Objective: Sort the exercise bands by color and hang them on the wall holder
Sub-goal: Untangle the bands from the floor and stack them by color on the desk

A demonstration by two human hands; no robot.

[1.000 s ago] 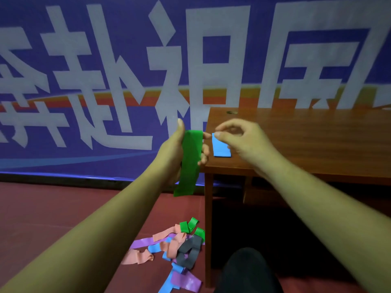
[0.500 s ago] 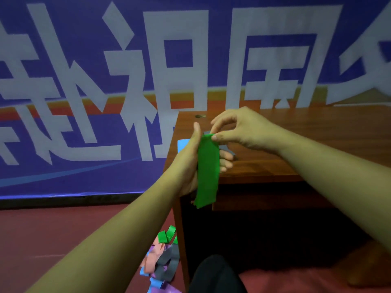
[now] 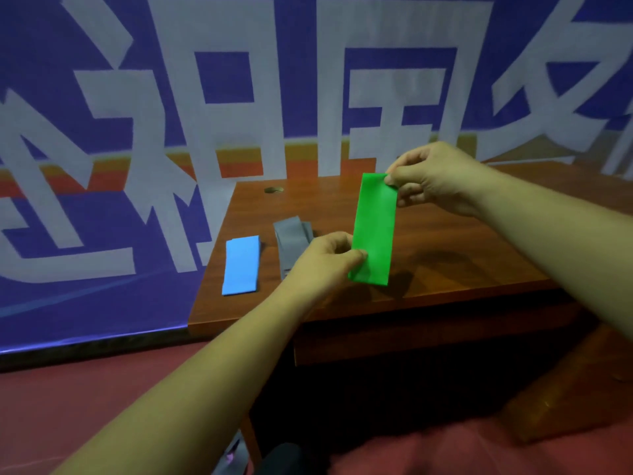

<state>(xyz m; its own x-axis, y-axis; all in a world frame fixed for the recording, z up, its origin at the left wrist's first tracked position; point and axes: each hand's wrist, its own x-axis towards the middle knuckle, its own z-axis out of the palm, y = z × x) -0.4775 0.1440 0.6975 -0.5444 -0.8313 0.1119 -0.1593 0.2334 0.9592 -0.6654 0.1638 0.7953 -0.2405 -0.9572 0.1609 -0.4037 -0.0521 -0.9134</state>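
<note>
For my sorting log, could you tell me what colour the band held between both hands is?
The band is green; head view.

Green band point(image 3: 375, 231): flat, folded into a long rectangle, held up off the desk point(image 3: 445, 269), slightly tilted. Right hand point(image 3: 431, 180) pinches its top right corner; left hand point(image 3: 325, 258) pinches its lower left edge.

Blue band point(image 3: 241, 264): folded flat, lying near the desk's left edge.

Grey band point(image 3: 291, 241): folded, lying just right of the blue one, partly hidden by the left hand.
</note>
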